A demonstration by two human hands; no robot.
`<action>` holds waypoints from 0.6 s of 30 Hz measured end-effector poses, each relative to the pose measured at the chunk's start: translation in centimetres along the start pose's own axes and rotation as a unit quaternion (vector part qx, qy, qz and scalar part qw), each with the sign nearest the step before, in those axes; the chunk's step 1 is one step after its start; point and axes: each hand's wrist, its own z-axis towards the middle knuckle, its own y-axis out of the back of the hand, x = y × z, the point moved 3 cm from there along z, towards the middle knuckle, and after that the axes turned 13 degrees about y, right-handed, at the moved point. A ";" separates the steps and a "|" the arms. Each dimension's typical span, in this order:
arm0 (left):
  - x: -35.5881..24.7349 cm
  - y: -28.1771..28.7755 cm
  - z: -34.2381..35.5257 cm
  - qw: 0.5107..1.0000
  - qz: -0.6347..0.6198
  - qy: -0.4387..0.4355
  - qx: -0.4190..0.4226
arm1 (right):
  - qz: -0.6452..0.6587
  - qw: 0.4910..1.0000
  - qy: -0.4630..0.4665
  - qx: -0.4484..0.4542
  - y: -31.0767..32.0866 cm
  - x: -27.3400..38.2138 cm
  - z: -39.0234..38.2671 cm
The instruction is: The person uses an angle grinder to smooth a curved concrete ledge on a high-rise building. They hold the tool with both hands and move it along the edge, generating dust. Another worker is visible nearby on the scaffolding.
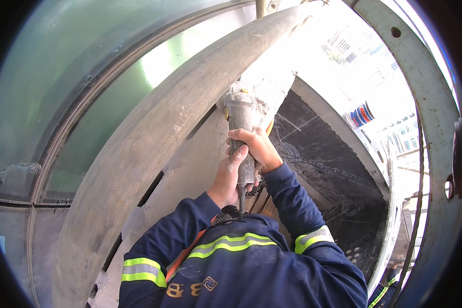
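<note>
Both my hands are closed on a dusty grey angle grinder [239, 108], held upright in the picture with its cord trailing down toward my chest. My left hand [227, 179] wraps the lower part of the body; my right hand [259, 146] grips it just above, from the right. The grinder's head lies beside a large curved, weathered grey tube or beam [133, 143], against a brightly lit, rough whitish surface [267, 87]. Whether it touches that surface, I cannot tell; its working disc is hidden.
Green glass panels [97, 87] line the left. A dark metal-bordered platform [333, 169] lies at right, with a steel frame [416, 61] and a cable [420, 169] beyond. A red-and-blue cylindrical container [362, 114] appears past its edge. Another person's reflective-striped sleeve [382, 292] shows at bottom right.
</note>
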 end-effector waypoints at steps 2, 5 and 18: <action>-0.2 0.0 0.4 1.000 -0.002 0.001 0.001 | 0.001 1.000 -0.007 -0.004 0.1 0.1 0.3; -0.6 -0.2 0.9 1.000 -0.009 0.005 -0.002 | 0.010 1.000 -0.022 -0.011 0.2 0.6 0.7; -2.4 -0.5 3.5 1.000 -0.004 0.019 0.005 | -0.022 0.999 -0.042 -0.005 2.0 -0.1 4.0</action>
